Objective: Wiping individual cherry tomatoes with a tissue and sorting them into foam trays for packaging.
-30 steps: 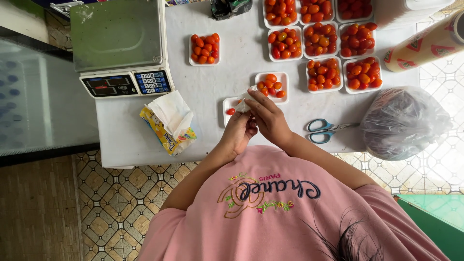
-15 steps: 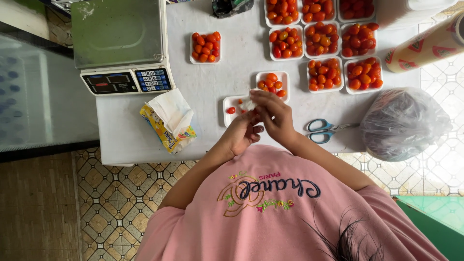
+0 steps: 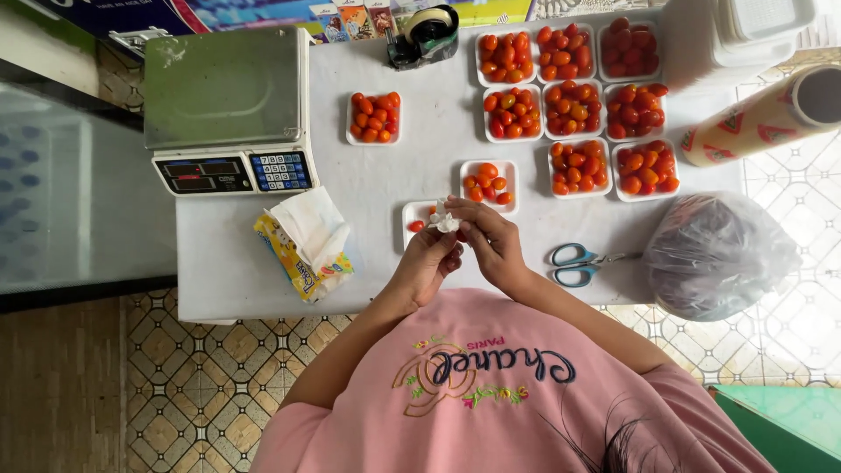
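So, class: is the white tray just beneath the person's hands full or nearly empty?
Nearly empty. The small white tray shows one red tomato on bare white base, while the neighbouring tray holds several; the hands hide its right part.

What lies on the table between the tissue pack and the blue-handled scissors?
In the head view, the left hand and right hand sit between the tissue pack and scissors, pinching a small white tissue piece.
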